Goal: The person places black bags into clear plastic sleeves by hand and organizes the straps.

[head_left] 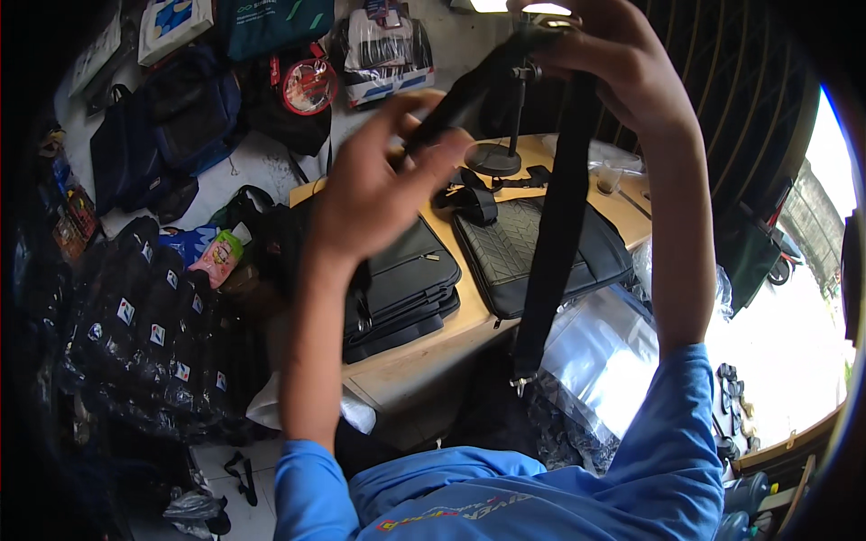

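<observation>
head view: the black strap (566, 180) is held up above the worktop (475, 308), over a flat black bag (505, 252), its long hanging part mostly vertical, metal clip (520, 385) pointing down and slightly left. right hand (609, 63) pinches it up top, left hand (383, 189) has thumb and fingers round the other stretch, which slants down-left

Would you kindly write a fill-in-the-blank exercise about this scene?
1. The left hand and right hand hold a strap coloured ____.
2. The strap's end with a metal clip hangs from the ____ hand.
3. The person's shirt is ____.
4. The stacked bags lie to the ____ of the patterned bag.
Missing words: black; right; blue; left.
</observation>
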`<action>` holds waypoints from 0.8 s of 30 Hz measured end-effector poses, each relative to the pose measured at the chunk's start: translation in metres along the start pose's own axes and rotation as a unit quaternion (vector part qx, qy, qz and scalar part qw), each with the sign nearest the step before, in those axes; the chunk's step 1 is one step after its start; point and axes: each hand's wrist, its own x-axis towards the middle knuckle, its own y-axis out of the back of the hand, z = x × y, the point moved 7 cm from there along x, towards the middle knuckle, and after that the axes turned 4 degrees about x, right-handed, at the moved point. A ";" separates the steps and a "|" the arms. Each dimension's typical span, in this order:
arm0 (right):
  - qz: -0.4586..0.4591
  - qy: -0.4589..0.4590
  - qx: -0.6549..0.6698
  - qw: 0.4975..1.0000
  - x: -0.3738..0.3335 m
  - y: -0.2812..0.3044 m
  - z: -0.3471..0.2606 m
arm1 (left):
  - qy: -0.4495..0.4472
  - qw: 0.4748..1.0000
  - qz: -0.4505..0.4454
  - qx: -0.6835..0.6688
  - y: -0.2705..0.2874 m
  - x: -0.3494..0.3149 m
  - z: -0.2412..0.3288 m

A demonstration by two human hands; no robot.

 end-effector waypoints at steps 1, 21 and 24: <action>-0.011 0.048 -0.056 0.997 0.002 -0.007 -0.010 | 0.035 0.999 -0.036 -0.010 -0.012 -0.009 -0.002; -0.122 0.109 -0.364 0.917 0.008 -0.011 -0.031 | 0.058 0.991 0.027 -0.113 -0.097 -0.016 -0.025; -0.113 0.113 -0.435 0.886 0.015 -0.011 -0.028 | 0.066 0.984 0.037 -0.163 -0.096 -0.023 -0.032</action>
